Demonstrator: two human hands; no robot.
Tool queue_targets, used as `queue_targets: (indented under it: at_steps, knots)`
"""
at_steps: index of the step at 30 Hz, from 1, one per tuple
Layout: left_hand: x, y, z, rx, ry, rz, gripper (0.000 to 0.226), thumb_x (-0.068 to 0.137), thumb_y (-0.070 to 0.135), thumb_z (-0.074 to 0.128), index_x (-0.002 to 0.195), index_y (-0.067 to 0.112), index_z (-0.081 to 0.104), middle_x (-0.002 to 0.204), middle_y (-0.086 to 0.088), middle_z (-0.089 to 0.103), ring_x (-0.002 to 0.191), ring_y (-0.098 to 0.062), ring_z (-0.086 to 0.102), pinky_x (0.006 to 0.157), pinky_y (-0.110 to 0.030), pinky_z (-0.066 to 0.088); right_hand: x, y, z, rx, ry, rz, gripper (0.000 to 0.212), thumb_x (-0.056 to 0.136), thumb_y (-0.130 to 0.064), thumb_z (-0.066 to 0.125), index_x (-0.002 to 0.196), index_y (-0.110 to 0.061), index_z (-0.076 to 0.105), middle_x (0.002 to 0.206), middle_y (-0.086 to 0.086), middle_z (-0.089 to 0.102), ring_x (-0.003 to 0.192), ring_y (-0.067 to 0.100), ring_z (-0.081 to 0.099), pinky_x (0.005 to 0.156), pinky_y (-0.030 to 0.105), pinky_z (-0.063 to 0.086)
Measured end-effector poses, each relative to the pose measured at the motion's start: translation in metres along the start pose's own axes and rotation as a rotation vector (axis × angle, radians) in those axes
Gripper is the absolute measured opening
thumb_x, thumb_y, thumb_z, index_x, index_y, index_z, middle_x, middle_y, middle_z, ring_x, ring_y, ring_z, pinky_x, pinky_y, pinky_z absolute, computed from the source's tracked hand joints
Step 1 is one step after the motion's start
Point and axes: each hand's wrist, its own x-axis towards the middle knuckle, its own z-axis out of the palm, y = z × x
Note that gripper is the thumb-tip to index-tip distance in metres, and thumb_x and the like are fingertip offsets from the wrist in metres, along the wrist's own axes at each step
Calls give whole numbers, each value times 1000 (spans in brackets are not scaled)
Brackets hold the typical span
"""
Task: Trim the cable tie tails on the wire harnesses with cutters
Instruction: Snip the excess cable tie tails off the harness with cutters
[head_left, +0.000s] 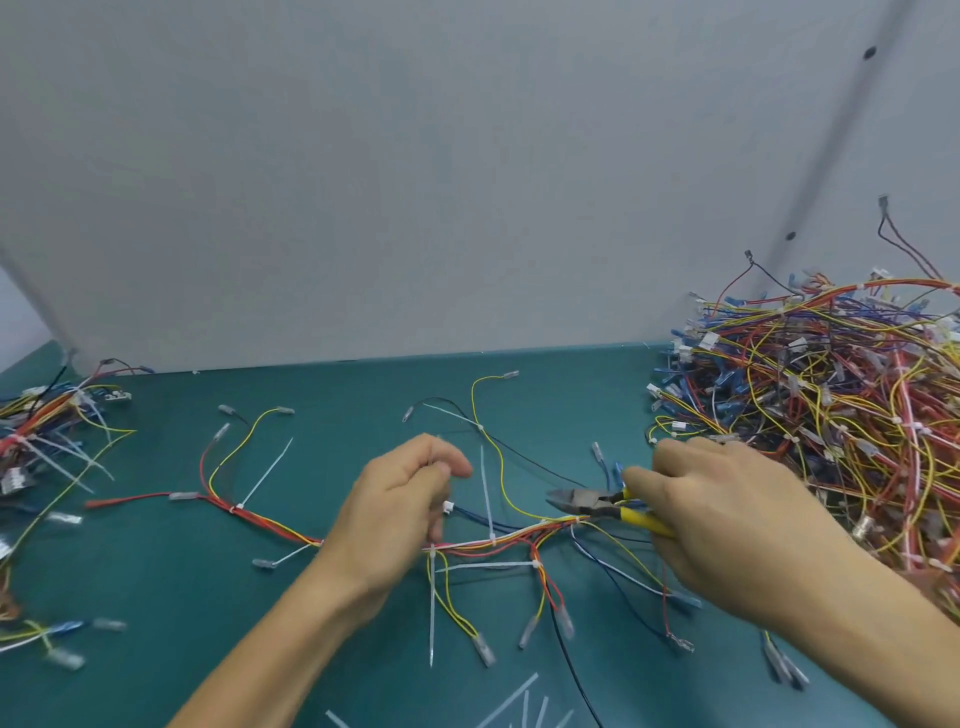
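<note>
The harness (488, 543) lies across the green table (322, 395), untrimmed ties (486, 493) sticking out. The left hand (400, 514) pinches it; the right hand (727, 519) grips yellow-handled cutters (597, 506), blades nearly closed just above it. A harness pile (831, 405) crowds the right; cut tails (519, 706) lie near.

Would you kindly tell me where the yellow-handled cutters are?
The yellow-handled cutters are right of centre, held in the right hand, just above the wire harness.

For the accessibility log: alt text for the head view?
Right hand holds yellow-handled cutters over a wire harness on a green table; left hand pinches an untrimmed tie tail. Harness pile at right.
</note>
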Motion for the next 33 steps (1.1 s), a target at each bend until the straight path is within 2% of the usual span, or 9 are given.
queue_targets:
  at_steps: [3,5,8,10,16,20,22,27,33]
  knots:
    - [-11,-10,-13,448,-50,146,9,81,22,64,78,30,68,47,9,37,47,-7,34,51,-17,32,-9,-17,2,-43,2,-26,32,37,-13,83,56,-15,58,54,3,48,45,27,48,41,32,36]
    - [-16,-9,-13,799,-165,213,6,82,30,66,87,32,69,51,12,48,55,-5,45,55,-13,35,-14,-26,7,-70,-20,-66,31,37,-15,82,57,-15,59,55,4,49,46,26,48,43,32,36]
    - [-19,-8,-5,1104,-244,224,42,76,62,52,105,35,65,86,13,67,85,-7,58,69,-25,43,-19,-36,14,-87,-18,-87,27,40,-14,81,57,-15,60,56,6,50,48,27,48,44,33,38]
    - [-16,-8,-1,1216,-263,259,46,75,65,51,107,34,63,93,9,66,94,-15,58,69,-27,39,-20,-39,16,-99,-9,-86,25,43,-13,80,56,-14,60,57,7,50,49,27,47,45,34,39]
    - [-9,-11,0,951,-334,378,25,89,47,54,96,30,71,68,11,46,70,-7,46,67,-28,43,-23,-41,18,-119,16,-29,11,47,-4,62,54,-12,59,54,8,48,46,27,46,45,32,38]
    - [-9,-17,12,662,-277,458,13,81,38,65,91,34,73,62,11,48,62,-2,47,59,-12,32,-30,-38,23,-110,41,6,20,60,-10,40,53,-12,58,52,7,47,44,27,45,44,30,30]
    - [-6,-20,18,637,-295,483,9,80,27,72,87,31,76,64,12,48,62,0,46,60,-8,30,-33,-37,27,-109,39,20,30,63,-9,29,52,-14,57,52,6,46,43,26,45,45,31,25]
    - [-1,-31,26,670,-303,482,8,82,27,73,87,30,77,62,15,43,61,4,45,65,-8,30,-36,-39,26,-100,2,56,11,52,-10,50,56,-12,60,53,7,47,44,28,46,43,31,29]
    - [-1,-34,27,606,-256,472,6,80,29,72,83,31,77,59,16,43,60,2,46,64,-8,30,-34,-41,23,-86,95,119,36,65,-5,25,58,-8,60,54,10,46,45,28,43,51,32,22]
